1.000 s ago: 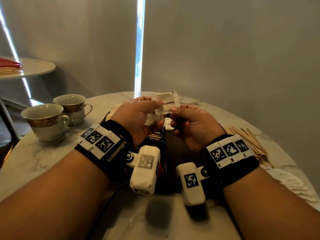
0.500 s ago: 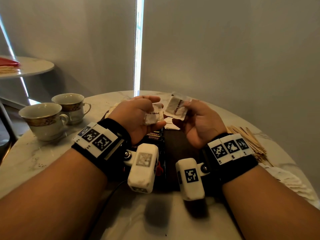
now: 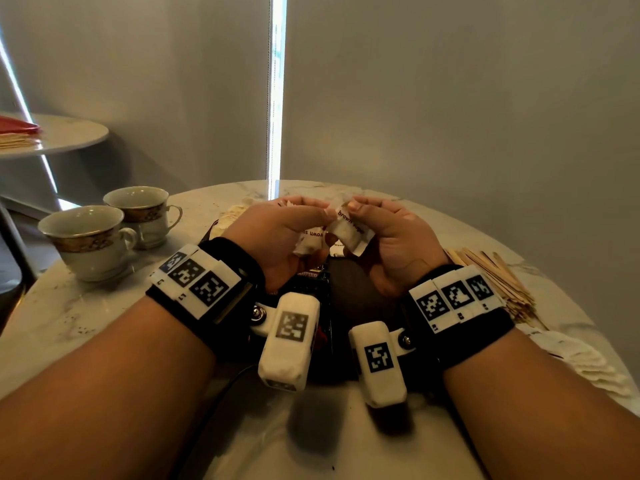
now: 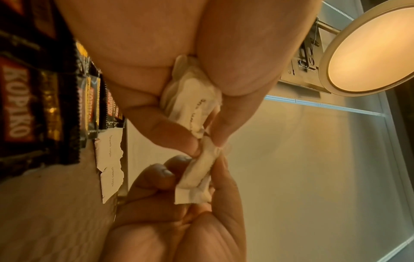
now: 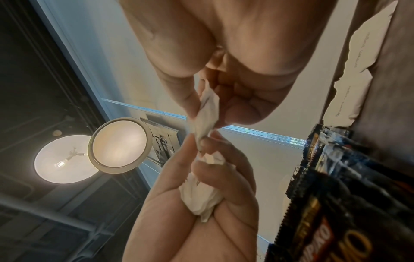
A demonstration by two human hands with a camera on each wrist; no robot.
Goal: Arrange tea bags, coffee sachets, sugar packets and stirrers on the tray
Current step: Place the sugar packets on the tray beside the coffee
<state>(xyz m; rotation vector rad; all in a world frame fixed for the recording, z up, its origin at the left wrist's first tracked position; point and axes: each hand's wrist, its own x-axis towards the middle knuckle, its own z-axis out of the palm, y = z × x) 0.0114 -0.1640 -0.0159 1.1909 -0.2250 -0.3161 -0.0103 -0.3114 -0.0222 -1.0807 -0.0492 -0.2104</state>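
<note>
Sugar packets [image 3: 348,230] half-hidden by fingers [image 3: 360,206]

White sugar packets [image 3: 348,232], pinched between hands

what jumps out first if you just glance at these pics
The two hands meet in mid-air over the table: the left hand and right hand each pinch white brown-sugar packets, fingertips nearly touching. Under them lies a dark tray with a row of black Kopiko sachets and two sugar packets already laid beside them. Two gold-banded cups stand at the left, a heap of wooden stirrers at the right.
</note>
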